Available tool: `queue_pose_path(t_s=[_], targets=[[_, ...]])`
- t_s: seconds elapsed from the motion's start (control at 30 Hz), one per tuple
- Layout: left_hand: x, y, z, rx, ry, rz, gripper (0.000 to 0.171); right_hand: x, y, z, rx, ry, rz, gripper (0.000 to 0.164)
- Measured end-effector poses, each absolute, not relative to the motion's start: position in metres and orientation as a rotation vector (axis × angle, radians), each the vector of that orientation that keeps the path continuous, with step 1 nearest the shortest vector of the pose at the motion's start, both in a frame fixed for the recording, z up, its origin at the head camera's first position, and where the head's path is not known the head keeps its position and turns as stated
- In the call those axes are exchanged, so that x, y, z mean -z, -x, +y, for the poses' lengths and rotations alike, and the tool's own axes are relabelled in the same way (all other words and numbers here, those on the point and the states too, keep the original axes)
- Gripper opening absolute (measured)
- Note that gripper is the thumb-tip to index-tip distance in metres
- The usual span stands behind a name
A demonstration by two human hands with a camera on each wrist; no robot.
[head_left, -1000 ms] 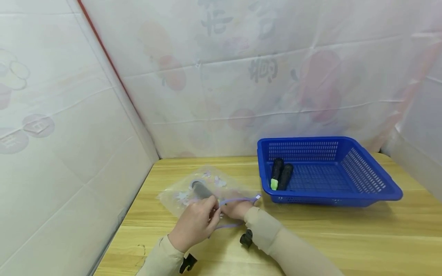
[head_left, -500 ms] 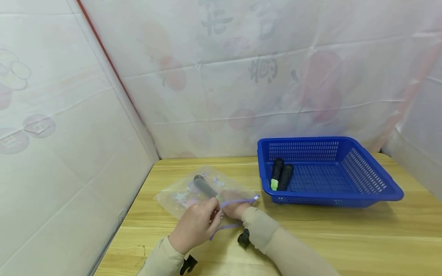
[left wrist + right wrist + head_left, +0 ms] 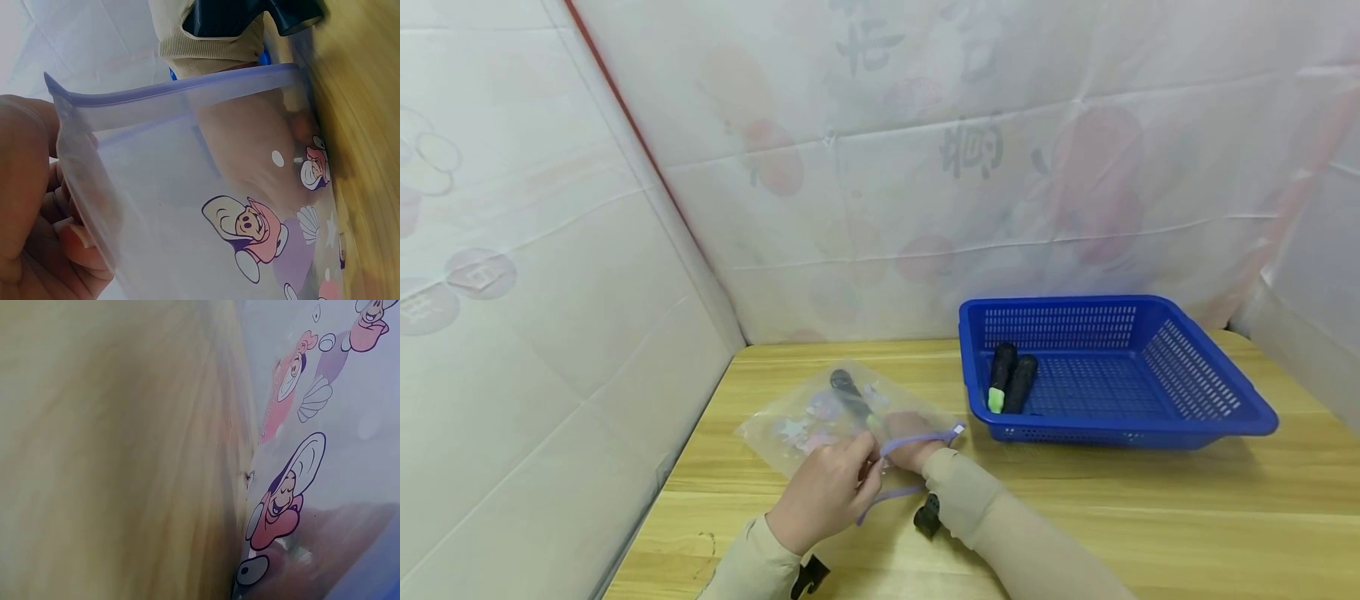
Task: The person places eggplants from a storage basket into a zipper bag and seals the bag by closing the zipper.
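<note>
A clear zip bag (image 3: 772, 421) with purple zip edging and cartoon shell prints lies on the wooden table. My left hand (image 3: 823, 492) pinches one edge of its mouth between thumb and fingers, lifting that side in the left wrist view. Through the mouth reaches my right hand (image 3: 912, 440), seen through the plastic. A dark eggplant (image 3: 852, 398) is inside, its light green stem end at the right hand's fingers, which hold it there. The printed plastic (image 3: 281, 500) partly veils those fingers in the right wrist view.
To the right stands a blue slotted basket (image 3: 1120, 427). Two more dark eggplants lie at its left side, one eggplant (image 3: 1002, 373) with a green end and another eggplant (image 3: 1020, 385) beside it. A white printed sheet (image 3: 865, 208) hangs behind the table.
The eggplant inside the bag has swung, its dark end moving up and right. My right hand has shifted slightly left. My left hand stays at the bag's mouth.
</note>
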State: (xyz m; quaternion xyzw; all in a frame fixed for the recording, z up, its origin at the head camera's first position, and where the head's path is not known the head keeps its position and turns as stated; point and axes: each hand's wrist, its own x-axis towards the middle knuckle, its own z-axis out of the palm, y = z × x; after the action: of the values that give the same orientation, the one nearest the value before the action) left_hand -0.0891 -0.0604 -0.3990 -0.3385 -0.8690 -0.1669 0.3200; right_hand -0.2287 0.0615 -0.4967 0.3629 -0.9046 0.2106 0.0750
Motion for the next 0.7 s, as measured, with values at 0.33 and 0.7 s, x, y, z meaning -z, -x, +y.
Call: queue_pose_path(t_s=[0.33,0.7], targets=[[0.400,0.089,-0.061,0.455,0.877,-2.310,0.015,0.484,0.222,0.061,-0.665,-0.984,-2.879,0.024],[0.400,0.090,-0.066,0.477,0.846,-2.348,0.013,0.463,0.208,0.066,-0.730,-0.877,-3.022,0.026]])
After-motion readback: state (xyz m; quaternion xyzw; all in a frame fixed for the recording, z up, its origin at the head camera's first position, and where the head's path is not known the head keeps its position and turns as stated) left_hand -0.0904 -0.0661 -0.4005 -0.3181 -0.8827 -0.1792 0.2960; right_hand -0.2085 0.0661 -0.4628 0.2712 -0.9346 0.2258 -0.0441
